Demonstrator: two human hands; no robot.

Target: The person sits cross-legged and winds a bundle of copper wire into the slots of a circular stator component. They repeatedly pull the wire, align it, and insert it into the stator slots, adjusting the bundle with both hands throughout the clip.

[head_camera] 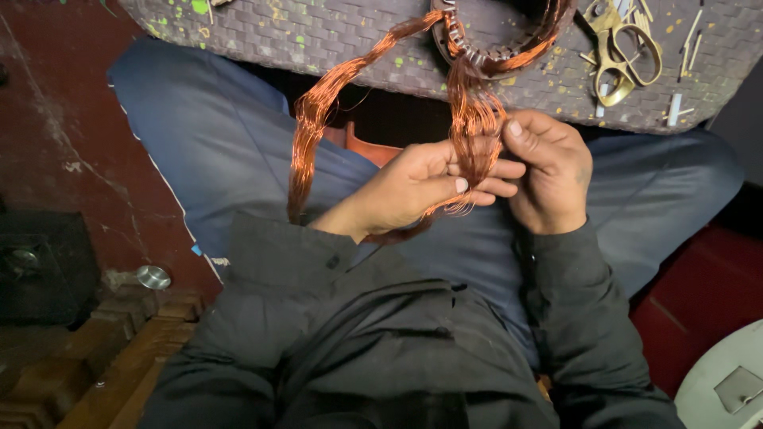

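Note:
A bundle of thin copper wire (475, 119) hangs down from a round metal stator (469, 48) that rests on a grey woven board at the top. A second loop of the same copper wire (306, 135) curves down on the left over my lap. My left hand (413, 191) pinches the hanging strands from the left, fingers closed around them. My right hand (548, 171) grips the same strands from the right, thumb up against the wire. Both hands meet just below the board's edge, above my blue trousers.
Brass-coloured scissors (628, 48) and several small white sticks lie on the paint-speckled woven board (318, 36) at the top right. A small metal cylinder (151, 276) lies on the red floor at left, beside wooden steps (119, 357). A white round object (727, 381) sits bottom right.

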